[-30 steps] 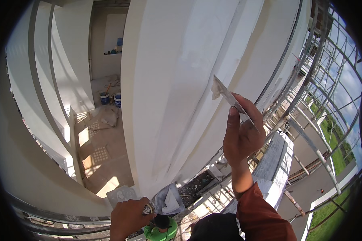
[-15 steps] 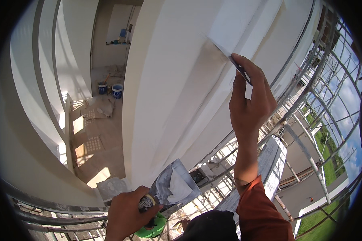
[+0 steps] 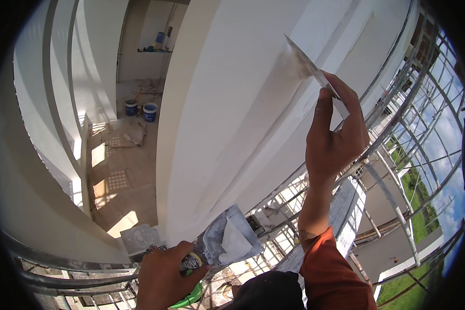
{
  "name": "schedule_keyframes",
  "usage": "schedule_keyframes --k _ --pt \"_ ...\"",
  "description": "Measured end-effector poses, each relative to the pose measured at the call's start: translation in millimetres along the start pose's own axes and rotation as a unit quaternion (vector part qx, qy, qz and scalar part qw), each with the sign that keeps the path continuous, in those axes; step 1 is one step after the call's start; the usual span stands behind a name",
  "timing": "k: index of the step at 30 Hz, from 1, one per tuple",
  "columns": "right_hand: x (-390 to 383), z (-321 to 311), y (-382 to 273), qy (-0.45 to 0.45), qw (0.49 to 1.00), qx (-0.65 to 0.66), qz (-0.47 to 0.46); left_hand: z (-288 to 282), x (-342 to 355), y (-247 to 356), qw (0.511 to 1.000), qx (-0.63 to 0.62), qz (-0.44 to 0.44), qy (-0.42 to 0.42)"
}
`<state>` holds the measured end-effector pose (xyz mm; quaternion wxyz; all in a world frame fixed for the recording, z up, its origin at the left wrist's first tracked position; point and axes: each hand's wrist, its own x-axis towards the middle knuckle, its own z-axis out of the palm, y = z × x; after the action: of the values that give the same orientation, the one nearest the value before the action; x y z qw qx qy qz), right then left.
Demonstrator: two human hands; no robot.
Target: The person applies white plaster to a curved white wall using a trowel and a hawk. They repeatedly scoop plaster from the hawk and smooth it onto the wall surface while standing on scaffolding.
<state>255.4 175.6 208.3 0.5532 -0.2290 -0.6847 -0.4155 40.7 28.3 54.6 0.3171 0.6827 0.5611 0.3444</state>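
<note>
My right hand [image 3: 338, 137] is raised at the white wall [image 3: 227, 93], fingers and thumb pinching a thin metal scraper blade [image 3: 311, 64]. The blade is tilted, nearly edge-on, close to a greyish smoothed strip beside a long groove; whether its edge touches the wall I cannot tell. Low in front of me, my left hand [image 3: 165, 274] grips a wide putty knife [image 3: 212, 238] by its handle. White putty [image 3: 240, 240] lies on that knife's flat, smeared blade. Part of the handle is hidden by my fingers.
Metal scaffolding [image 3: 392, 124] rises on the right, with a pale plank [image 3: 349, 206] beside my right arm. Rails [image 3: 72, 281] run along the lower left. Two blue buckets [image 3: 140, 109] stand on the floor below. Something green [image 3: 191, 297] shows under my left hand.
My right hand and the scraper have moved right and slightly up along the wall, and the blade has turned. My left hand with the putty knife has hardly moved.
</note>
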Motion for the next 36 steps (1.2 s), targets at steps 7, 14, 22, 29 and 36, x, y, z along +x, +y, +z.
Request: schedule_keyframes --k 7,14,22,29,36 --pt "7.8 8.9 2.9 0.035 0.999 -0.005 -0.03 -5.1 -3.5 -4.5 1.0 -0.019 0.023 0.003" --pt "-4.6 20.6 -0.8 -0.007 1.0 -0.009 -0.014 0.3 -2.1 -10.9 0.999 -0.017 0.025 0.03" --pt "-47.4 30.6 -12.1 -0.034 0.999 -0.021 0.007 -14.5 -8.7 -5.9 0.999 -0.041 0.023 -0.015" --pt "-114.1 29.4 -34.8 -0.068 0.997 -0.009 0.029 -13.5 -10.9 -5.9 0.992 -0.094 0.08 -0.011" --pt "-204.6 37.6 -62.3 -0.089 0.996 -0.013 0.005 -15.3 -10.7 -4.3 0.993 -0.069 0.078 -0.061"
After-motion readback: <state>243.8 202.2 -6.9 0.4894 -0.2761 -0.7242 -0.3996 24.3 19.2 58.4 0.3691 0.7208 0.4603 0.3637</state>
